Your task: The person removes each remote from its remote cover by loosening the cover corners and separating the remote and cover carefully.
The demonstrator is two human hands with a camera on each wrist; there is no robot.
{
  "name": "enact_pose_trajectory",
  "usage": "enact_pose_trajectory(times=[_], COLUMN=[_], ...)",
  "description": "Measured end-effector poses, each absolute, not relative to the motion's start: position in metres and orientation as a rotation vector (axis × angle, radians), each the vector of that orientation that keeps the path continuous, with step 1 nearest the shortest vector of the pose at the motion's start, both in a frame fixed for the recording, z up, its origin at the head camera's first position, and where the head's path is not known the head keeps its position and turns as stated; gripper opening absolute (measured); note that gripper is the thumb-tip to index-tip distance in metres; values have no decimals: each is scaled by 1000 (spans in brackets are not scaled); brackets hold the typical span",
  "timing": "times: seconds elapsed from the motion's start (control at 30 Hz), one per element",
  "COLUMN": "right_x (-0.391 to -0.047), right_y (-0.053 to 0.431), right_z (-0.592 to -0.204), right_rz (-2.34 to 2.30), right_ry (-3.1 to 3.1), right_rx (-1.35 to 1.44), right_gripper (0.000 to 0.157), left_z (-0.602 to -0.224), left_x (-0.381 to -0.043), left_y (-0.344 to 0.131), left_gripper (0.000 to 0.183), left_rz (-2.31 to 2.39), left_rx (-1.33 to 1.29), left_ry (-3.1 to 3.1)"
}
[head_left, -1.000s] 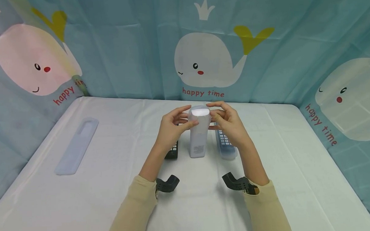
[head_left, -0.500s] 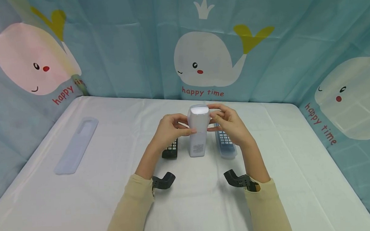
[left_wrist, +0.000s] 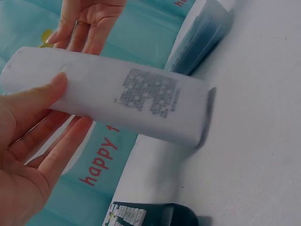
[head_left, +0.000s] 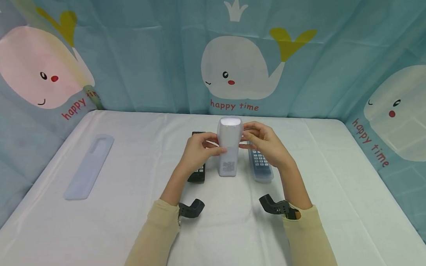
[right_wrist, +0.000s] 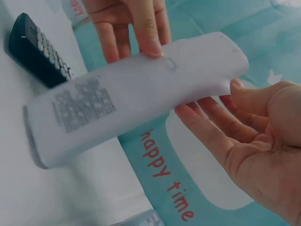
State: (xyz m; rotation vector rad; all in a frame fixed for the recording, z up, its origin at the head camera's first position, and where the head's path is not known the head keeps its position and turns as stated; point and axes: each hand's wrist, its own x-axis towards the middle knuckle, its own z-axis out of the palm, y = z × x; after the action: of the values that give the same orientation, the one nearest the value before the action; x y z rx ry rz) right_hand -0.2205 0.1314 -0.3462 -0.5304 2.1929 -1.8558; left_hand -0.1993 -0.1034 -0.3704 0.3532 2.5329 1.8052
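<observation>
A white remote control [head_left: 228, 156] is held up over the table, its back with a printed label turned toward me and its wider end up. My left hand [head_left: 198, 151] pinches its left side, thumb on the back and fingers behind, as the left wrist view shows. At the opposite edge, near the wide end, my right hand [right_wrist: 263, 127] has its thumb and curled fingertips on the remote. Behind my left hand lies a black remote [head_left: 197, 175], partly covered. A dark blue remote in a clear sleeve [head_left: 261, 168] lies beside my right hand.
A flat translucent sleeve [head_left: 89, 167] with an oblong cutout lies on the left of the white-covered table [head_left: 231, 242]. A teal curtain [head_left: 154, 64] printed with whales hangs along the back and sides.
My left hand has slid from the remote's upper part down to its middle. The remote has risen slightly, while the right hand stays by its wide end.
</observation>
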Motion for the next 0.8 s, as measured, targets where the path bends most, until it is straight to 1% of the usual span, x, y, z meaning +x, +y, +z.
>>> enact_pose_trajectory(times=[0.17,0.47,0.8], right_x=[-221,-224,-226], right_y=[128,123,121], right_z=[-350,-360,-365], right_rz=[-1836,-1812,-1655], right_ry=[2259,2371,2549], right_rx=[-543,-473,-485], right_gripper=[38,44,39], left_z=[-377,-386,-389], left_x=[-201,-203,-203], left_y=[-99,-92,-91], left_gripper=[36,34,33], left_rz=[1869,1939,1891], left_rx=[316,323,323], left_ry=[2591,2684,2721])
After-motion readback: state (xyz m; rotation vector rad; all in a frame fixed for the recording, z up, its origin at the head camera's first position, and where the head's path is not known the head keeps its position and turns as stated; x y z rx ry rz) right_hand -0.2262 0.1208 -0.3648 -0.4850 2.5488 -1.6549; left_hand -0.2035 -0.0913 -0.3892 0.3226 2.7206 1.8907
